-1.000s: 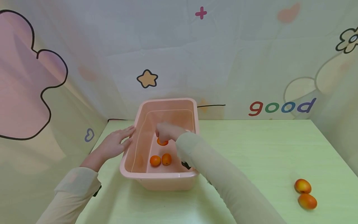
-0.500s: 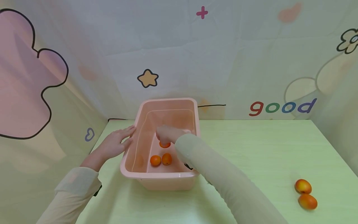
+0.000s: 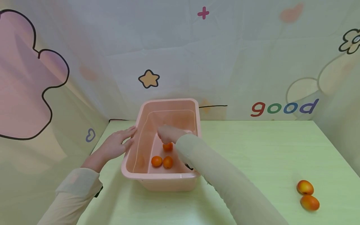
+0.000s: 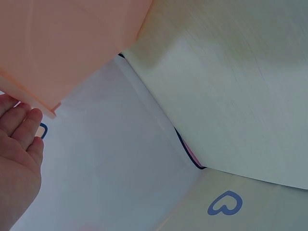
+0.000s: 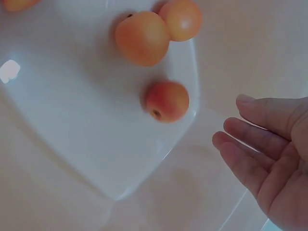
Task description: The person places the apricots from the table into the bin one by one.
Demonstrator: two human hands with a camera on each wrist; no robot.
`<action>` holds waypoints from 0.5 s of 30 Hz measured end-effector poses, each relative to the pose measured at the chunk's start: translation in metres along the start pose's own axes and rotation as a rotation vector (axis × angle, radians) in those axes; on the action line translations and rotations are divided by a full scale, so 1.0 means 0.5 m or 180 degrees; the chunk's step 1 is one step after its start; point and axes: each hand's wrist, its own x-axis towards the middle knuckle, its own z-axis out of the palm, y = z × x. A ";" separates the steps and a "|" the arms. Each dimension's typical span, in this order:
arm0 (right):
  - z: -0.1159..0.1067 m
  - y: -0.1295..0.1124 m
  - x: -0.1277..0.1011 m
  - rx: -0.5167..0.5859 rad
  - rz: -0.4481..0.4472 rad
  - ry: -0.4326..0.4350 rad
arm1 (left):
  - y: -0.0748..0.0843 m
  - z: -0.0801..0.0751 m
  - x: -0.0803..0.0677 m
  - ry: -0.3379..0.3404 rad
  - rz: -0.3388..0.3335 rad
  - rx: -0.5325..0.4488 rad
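Observation:
A deep pink plastic basin (image 3: 161,176) holds several orange-red oval fruits. My right hand (image 3: 170,135) is down inside it; in the right wrist view the same hand (image 5: 274,154) has relaxed fingers and holds nothing. Just off its fingertips lies a redder fruit (image 5: 167,101), partly hidden below the hand in the head view. Two more fruits, one left (image 3: 156,161) and one right (image 3: 167,162), sit side by side near the basin's front wall. My left hand (image 3: 116,145) rests its extended fingers against the basin's left rim (image 4: 29,94).
Two more orange-red fruits, an upper one (image 3: 305,187) and a lower one (image 3: 310,202), lie together on the pale green table (image 3: 253,150) at the right. A printed cloth (image 3: 174,56) hangs behind and at both sides, close to the basin's far end.
The fruit under my right hand has shifted slightly towards me and to the right, and more of it shows. Both hands have stayed almost in place.

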 end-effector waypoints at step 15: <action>-0.044 -0.008 0.086 -0.1806 -0.1487 -0.0088 | 0.004 0.000 0.001 -0.0022 -0.0020 0.0005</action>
